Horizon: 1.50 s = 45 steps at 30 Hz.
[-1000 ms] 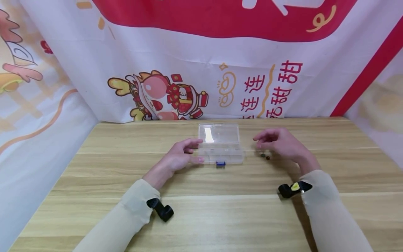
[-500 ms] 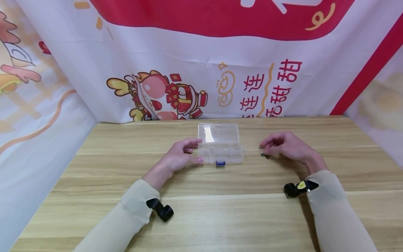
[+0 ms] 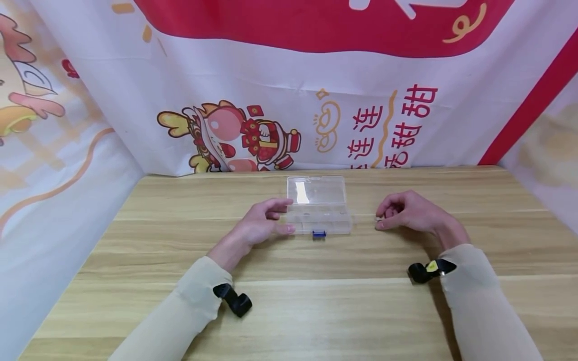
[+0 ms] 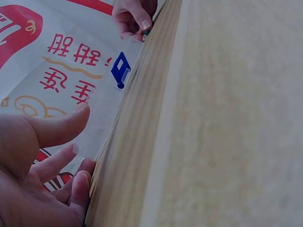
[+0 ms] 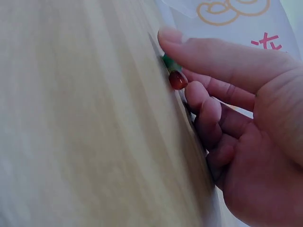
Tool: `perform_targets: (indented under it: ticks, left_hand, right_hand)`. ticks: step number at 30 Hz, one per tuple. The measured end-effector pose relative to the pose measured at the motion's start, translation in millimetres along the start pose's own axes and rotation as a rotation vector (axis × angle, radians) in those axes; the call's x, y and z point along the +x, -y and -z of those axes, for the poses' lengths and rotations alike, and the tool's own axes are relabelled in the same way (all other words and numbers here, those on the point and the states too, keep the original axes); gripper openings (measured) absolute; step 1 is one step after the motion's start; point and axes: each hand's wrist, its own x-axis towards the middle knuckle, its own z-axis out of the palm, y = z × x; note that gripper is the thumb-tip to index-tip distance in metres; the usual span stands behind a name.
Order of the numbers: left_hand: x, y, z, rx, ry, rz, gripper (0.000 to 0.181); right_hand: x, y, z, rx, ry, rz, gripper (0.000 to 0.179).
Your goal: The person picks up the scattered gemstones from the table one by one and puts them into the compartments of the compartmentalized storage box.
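Right wrist view has my right fingers (image 5: 210, 113) curled close to the green bead (image 5: 171, 63) and red bead (image 5: 178, 80) at the table (image 5: 85, 118), gripping or not I cannot tell, so I should pinch lightly while my loosely spread left fingers (image 4: 80, 187) steady the clear case (image 3: 336, 226).

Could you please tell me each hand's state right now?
Left hand: open, at one end of the clear box.
Right hand: at the green bead and red bead; whether it holds anything cannot be told.
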Motion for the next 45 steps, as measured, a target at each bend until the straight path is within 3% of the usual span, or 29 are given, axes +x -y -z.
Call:
perform_targets:
  ticks: [25, 37, 45]
  left_hand:
    - [-0.8, -0.9, 2.0, 0.004, -0.004, -0.004, 0.068]
    - [-1.6, -1.6, 0.9, 0.007, 0.008, -0.016, 0.069]
    - [-0.6, -1.1, 0.7, 0.001, 0.008, -0.013, 0.067]
  right_hand:
    - [1.5, 10.6, -3.3, -0.035, 0.02, -0.02, 0.024]
    - [0.2, 13.2, -3.2, 0.075, -0.006, 0.015, 0.019]
    - [2.7, 16.4, -6.4, 0.108, -0.028, 0.044, 0.025]
